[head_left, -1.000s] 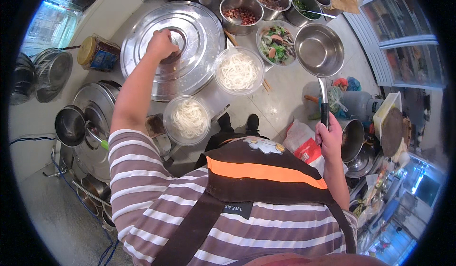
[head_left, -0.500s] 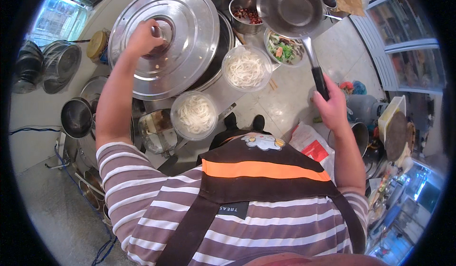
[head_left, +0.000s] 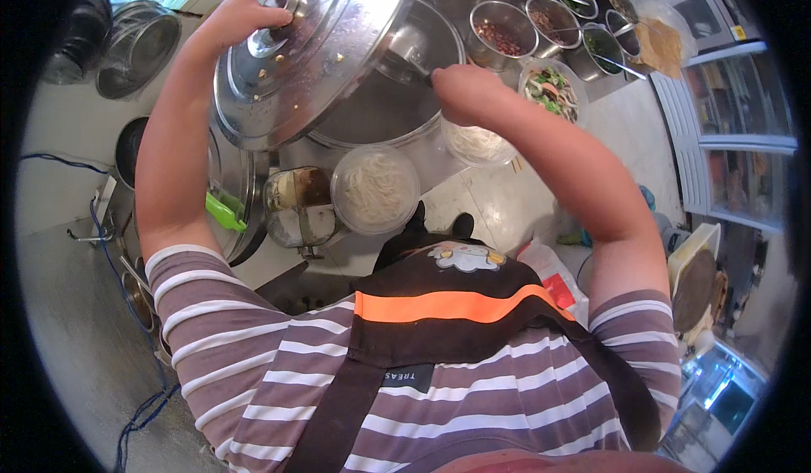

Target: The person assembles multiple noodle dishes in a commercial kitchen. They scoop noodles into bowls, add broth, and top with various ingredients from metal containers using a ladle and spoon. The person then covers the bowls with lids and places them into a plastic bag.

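Observation:
My left hand (head_left: 258, 13) is closed round the knob of a large round metal lid (head_left: 338, 59), which is tilted up off a wide metal pot (head_left: 372, 110). My right hand (head_left: 469, 93) reaches across over the pot's right side, fist wrapped round a frying pan's dark handle. The frying pan (head_left: 405, 46) is down in the pot's mouth, partly hidden behind the lid's edge. In front of the pot stands a clear bowl of white noodles (head_left: 376, 190). Another noodle bowl (head_left: 479, 145) sits below my right wrist, partly covered by it. A bowl of chopped vegetables (head_left: 553, 89) is just beyond my right forearm.
Several metal pots of ingredients, among them one with reddish pieces (head_left: 500, 40), crowd the far side. A glass jar (head_left: 297, 207) stands at the left of the near noodle bowl. Wrapped pans (head_left: 139, 51) hang at the far left. A glass-fronted cabinet (head_left: 739, 135) is at the right.
My left hand has raised and tilted the lid, uncovering more of the pot. My right hand has swung the frying pan leftward from beside the bowls into the pot's mouth.

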A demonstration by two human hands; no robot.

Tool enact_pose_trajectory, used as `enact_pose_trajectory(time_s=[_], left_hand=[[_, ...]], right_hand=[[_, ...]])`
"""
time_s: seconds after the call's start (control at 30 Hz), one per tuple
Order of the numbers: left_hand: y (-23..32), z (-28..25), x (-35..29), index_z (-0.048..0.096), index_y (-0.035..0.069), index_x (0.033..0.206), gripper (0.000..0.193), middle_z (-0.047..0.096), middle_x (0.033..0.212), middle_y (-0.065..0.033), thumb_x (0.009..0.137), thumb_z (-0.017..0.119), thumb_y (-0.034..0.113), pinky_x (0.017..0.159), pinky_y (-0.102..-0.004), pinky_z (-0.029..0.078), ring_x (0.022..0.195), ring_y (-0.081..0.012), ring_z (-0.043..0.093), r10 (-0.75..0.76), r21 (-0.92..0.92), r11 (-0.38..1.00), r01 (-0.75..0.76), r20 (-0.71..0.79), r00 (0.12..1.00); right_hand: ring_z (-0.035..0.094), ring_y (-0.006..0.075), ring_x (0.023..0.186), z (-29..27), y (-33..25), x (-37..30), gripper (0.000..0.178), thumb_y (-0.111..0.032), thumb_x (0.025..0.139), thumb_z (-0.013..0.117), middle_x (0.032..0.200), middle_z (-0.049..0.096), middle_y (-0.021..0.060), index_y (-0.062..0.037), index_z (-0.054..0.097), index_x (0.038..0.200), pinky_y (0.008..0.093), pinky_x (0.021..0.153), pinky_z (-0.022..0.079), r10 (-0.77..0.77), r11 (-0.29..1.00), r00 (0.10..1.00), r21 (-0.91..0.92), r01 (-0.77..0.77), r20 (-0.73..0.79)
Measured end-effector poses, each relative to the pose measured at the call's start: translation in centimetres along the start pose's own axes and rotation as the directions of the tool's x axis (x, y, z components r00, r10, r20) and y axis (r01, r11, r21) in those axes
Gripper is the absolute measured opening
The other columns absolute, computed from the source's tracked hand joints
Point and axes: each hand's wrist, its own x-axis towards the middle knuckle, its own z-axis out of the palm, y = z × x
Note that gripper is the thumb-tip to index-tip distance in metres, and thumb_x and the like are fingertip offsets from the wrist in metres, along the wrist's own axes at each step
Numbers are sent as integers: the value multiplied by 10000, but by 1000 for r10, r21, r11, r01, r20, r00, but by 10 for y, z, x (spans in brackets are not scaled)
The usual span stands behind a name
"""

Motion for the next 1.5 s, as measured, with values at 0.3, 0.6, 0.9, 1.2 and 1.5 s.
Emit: enact_pose_trajectory(time_s=[0.3, 0.6, 0.9, 1.2, 1.5], left_hand=[[0, 5, -5, 512, 37, 1041, 406, 506, 930, -30, 642, 578, 83, 619, -225, 412, 659, -88, 491, 26, 51, 998, -24, -31, 999], [-10, 8, 3, 524, 49, 1013, 390, 495, 896, -34, 633, 593, 100, 611, -228, 411, 639, -86, 479, 84, 205, 976, -74, -38, 996], [-11, 26, 21, 546, 70, 983, 412, 539, 959, -108, 590, 640, 152, 761, -300, 407, 910, -214, 497, 15, 235, 972, -23, 36, 999], [-18, 70, 43, 565, 65, 909, 395, 547, 898, -153, 544, 675, 168, 707, -343, 439, 841, -291, 537, 31, 454, 886, -96, 149, 988], [-29, 112, 58, 574, 84, 866, 400, 514, 944, -153, 494, 696, 168, 736, -364, 449, 859, -326, 539, -107, 603, 797, -44, 213, 971]], right_hand=[[575, 331, 763, 32, 2, 46, 201, -136, 658, 537, 808, 595, 188, 18, 603, 769, 378, 647, 449, -77, 984, 994, 167, 64, 74], [437, 139, 440, -2, 29, -19, 161, -104, 674, 546, 582, 501, 67, 25, 556, 770, 267, 410, 341, 152, 469, 988, 880, -73, 1], [297, 23, 366, -31, 39, -134, 297, -73, 705, 497, 577, 415, -21, -21, 463, 996, 169, 315, 200, 318, 76, 942, 988, -137, 106], [322, 26, 384, -26, 41, -243, 481, -42, 702, 494, 581, 421, -28, -25, 440, 1179, 159, 340, 231, 549, -10, 819, 981, -192, 166], [326, 20, 400, -10, 25, -286, 493, -5, 708, 501, 596, 437, -28, -28, 430, 1195, 148, 354, 247, 646, -194, 738, 977, -89, 195]])
